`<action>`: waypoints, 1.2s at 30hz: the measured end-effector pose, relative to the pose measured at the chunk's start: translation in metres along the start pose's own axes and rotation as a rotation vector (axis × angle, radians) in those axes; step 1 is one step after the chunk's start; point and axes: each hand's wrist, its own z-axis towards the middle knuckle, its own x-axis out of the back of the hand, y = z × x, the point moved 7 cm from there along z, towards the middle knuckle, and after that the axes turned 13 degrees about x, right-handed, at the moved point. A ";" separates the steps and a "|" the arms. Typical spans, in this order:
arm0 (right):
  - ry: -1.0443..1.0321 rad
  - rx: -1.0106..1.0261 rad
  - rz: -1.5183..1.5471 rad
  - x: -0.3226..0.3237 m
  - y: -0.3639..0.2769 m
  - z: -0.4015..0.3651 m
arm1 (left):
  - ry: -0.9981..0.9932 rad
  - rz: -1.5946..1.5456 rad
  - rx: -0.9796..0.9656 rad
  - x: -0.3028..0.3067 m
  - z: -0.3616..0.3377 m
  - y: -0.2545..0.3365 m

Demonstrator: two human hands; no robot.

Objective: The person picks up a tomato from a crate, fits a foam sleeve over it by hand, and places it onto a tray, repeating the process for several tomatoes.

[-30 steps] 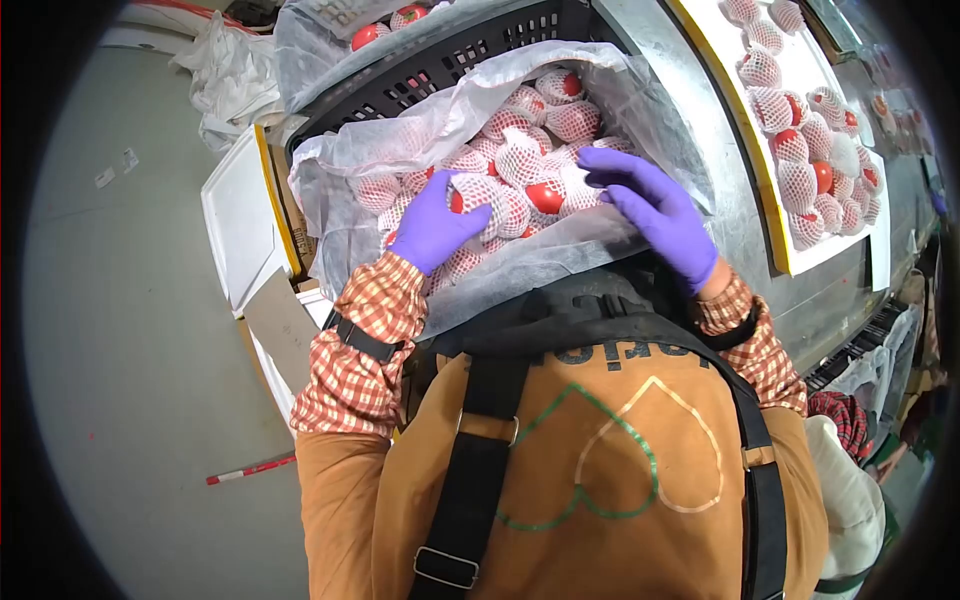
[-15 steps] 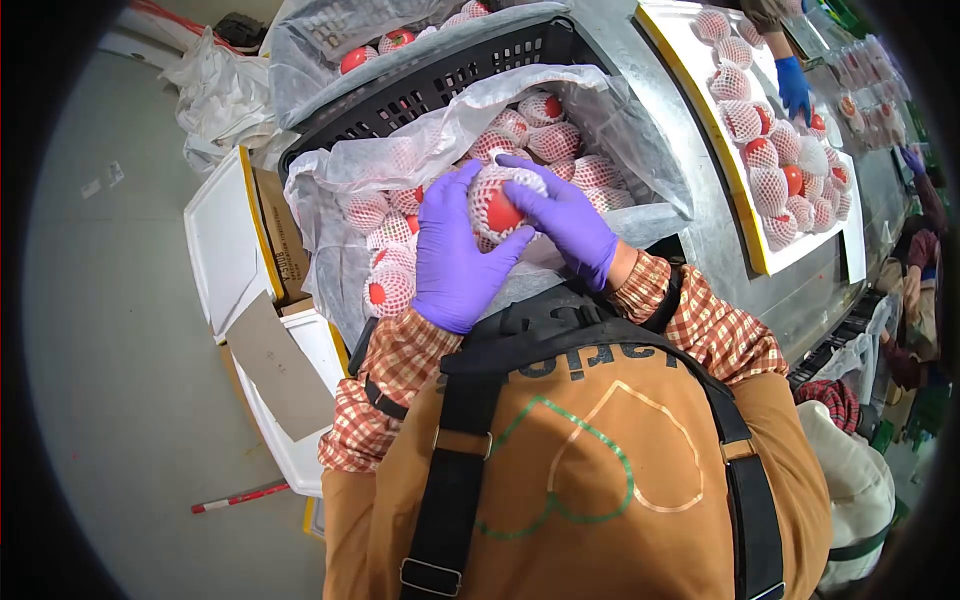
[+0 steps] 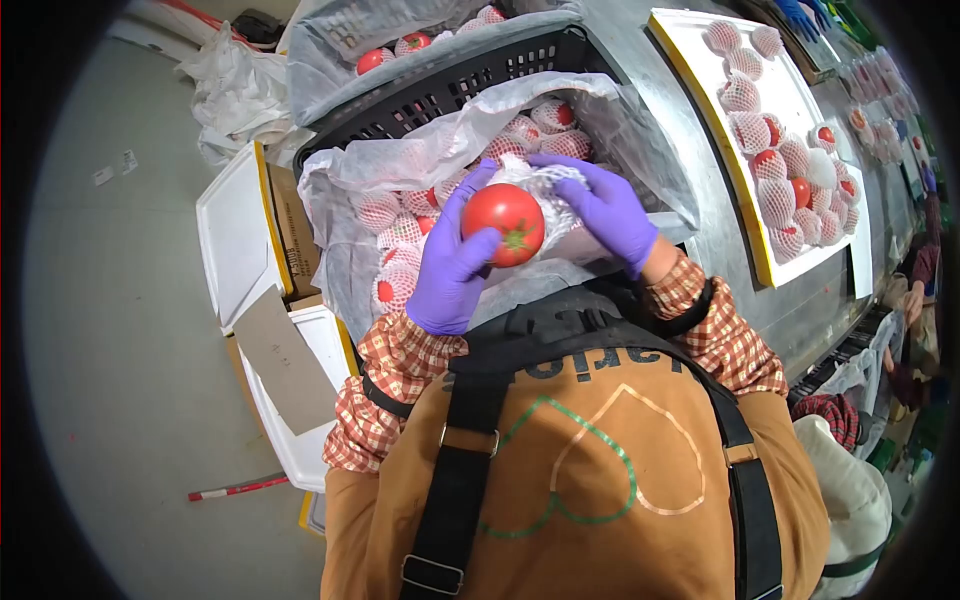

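My left hand [image 3: 455, 262], in a purple glove, is closed around a bare red tomato [image 3: 503, 222] with its green stem end toward me. My right hand [image 3: 610, 215], gloved the same way, pinches a white foam net sleeve [image 3: 545, 178] just behind and to the right of the fruit. Both hands are above a black crate [image 3: 455, 82] lined with translucent plastic film [image 3: 345, 170]. Inside it lie several tomatoes in foam nets [image 3: 395, 285], partly hidden by my hands.
A white tray with yellow edges [image 3: 690, 75] holds several netted tomatoes on the metal table [image 3: 715, 250] at right. Another lined crate [image 3: 325, 60] stands behind. Open white-and-yellow boxes [image 3: 235, 225] are at left. A co-worker's blue glove [image 3: 797, 18] shows at top right.
The foam net has come off the tomato, which is now bare in my left hand. My right hand has moved right with the net. The co-worker's blue glove has withdrawn from the tray.
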 end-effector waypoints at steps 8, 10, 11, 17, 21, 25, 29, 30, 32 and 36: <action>0.046 -0.274 1.113 0.004 -0.015 -0.034 | -0.153 -0.719 0.245 0.014 0.007 -0.017; 0.105 -0.256 1.272 -0.006 -0.009 -0.034 | -0.149 -0.755 0.324 -0.001 0.004 -0.016; 0.162 -0.240 1.422 -0.010 -0.009 -0.033 | -0.149 -0.752 0.329 -0.005 0.003 -0.014; 0.121 -0.189 1.197 -0.004 -0.017 -0.031 | -0.002 -0.549 0.356 0.006 0.001 -0.028; 0.192 0.253 0.638 0.018 -0.028 -0.037 | -0.131 -0.659 0.311 -0.003 -0.002 -0.022; 0.247 0.447 -0.037 0.051 -0.022 -0.047 | -0.090 -0.624 0.240 -0.002 -0.002 -0.021; 0.318 0.211 0.640 0.043 -0.035 -0.030 | -0.021 -0.466 0.196 0.006 -0.002 -0.019; 0.371 0.124 0.648 0.041 -0.036 -0.029 | -0.021 -0.466 0.196 0.008 -0.002 -0.020; 0.383 0.101 0.478 0.039 -0.034 -0.032 | -0.111 -0.400 0.226 0.003 -0.002 -0.022; 0.166 0.075 0.131 0.017 -0.053 -0.034 | -0.131 -0.377 0.291 0.002 0.003 -0.030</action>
